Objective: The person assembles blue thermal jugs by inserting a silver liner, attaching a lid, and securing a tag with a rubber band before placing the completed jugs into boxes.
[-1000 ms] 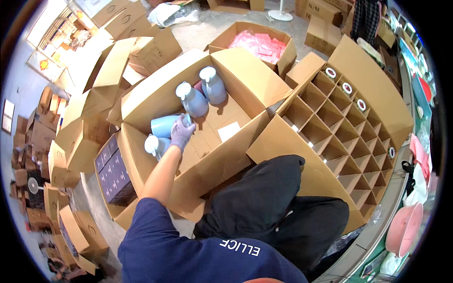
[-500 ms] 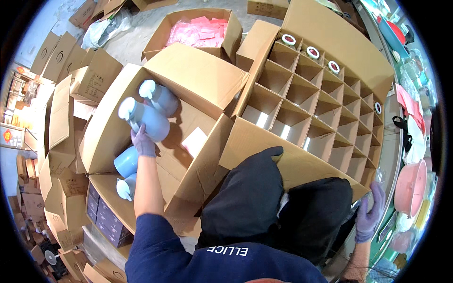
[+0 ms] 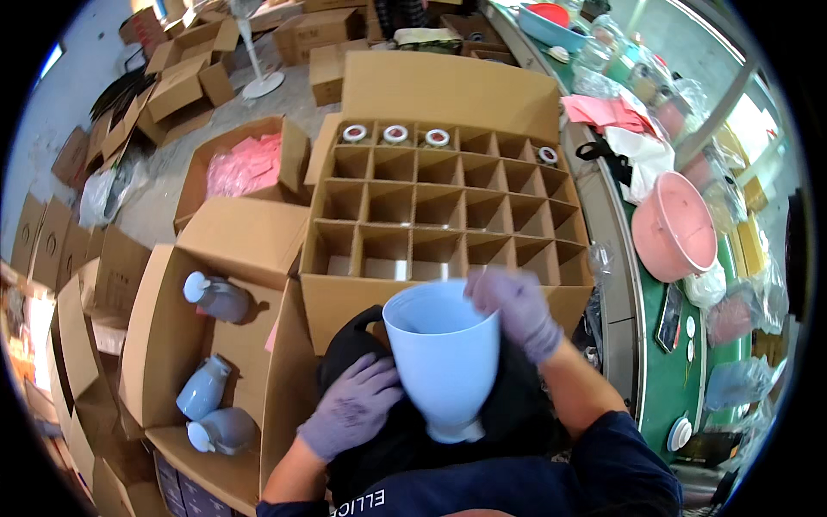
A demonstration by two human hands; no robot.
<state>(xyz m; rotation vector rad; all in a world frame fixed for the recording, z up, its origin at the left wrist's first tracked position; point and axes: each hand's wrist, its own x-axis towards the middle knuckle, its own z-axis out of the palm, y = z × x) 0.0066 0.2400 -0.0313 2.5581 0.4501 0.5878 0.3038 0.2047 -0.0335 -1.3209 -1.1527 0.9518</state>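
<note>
A light blue jug body sits over my lap, wide open end up and narrow neck down. It stands between my thighs in dark trousers. Against its left side lies my left hand, in a purple glove, fingers stretched out and the thumb hidden. My right hand, gloved the same, is at the jug's right rim with its fingers curled. Motion smears them, so I cannot tell whether they grip the rim. In the open carton on my left lie several blue jugs with lids, among them one jug at the far end.
Ahead stands a big carton with a cardboard divider grid; several white-rimmed glass pieces sit in its far cells. On the right, a green-topped bench carries a pink tub, a phone and plastic bags. A carton of pink sheets stands far left.
My left hand has left the carton, and a blue jug body is now upside down over my lap. My right hand has come from the bench side to its rim. The view has turned right.
</note>
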